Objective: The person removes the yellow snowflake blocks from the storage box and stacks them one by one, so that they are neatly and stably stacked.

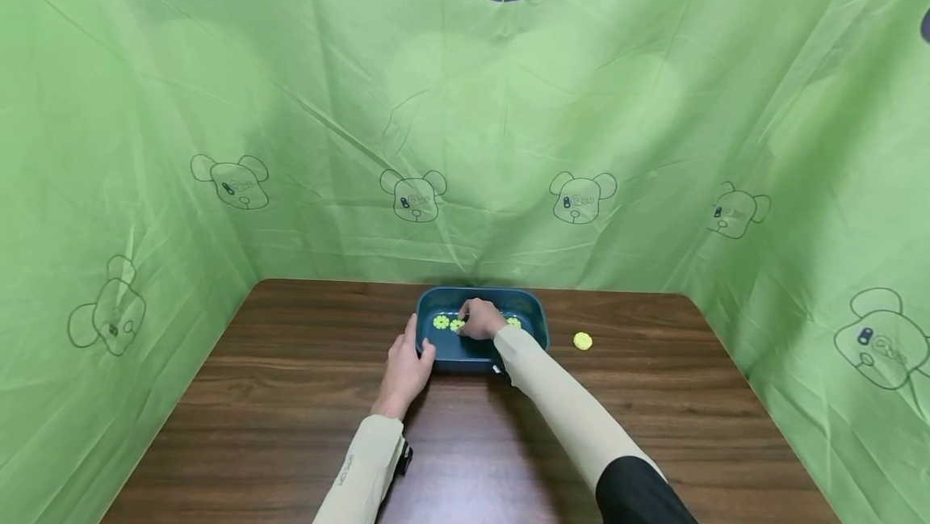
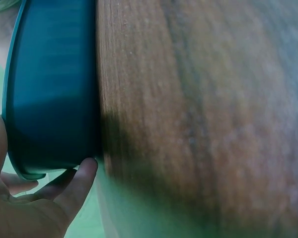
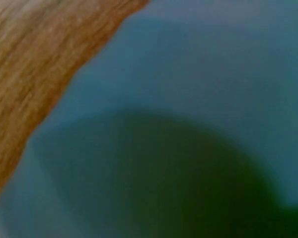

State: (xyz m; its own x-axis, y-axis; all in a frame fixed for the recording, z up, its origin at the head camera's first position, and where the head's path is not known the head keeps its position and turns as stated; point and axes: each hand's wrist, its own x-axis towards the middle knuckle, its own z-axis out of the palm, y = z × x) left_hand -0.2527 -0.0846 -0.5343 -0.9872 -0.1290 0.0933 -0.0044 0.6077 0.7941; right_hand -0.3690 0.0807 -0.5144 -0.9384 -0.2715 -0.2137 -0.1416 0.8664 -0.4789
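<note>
A dark teal tray (image 1: 538, 329) stands near the table's back edge. My left hand (image 1: 404, 366) holds its near left corner, thumb at the rim and fingers along the outside. The left wrist view shows these fingers (image 2: 74, 191) against the tray's outer wall (image 2: 54, 94). My right hand (image 1: 481, 320) reaches into the tray, its curled fingertips around a yellow-green flower-shaped disc (image 1: 456, 325). To its left lies a similar disc (image 1: 441, 321), and another disc (image 1: 513, 322) shows to the right. The right wrist view is blurred, with no fingers visible.
A pale yellow scalloped disc (image 1: 583, 341) lies on the wooden table (image 1: 291, 395), right of the tray. Green printed cloth (image 1: 349, 104) hangs behind the table and along both sides.
</note>
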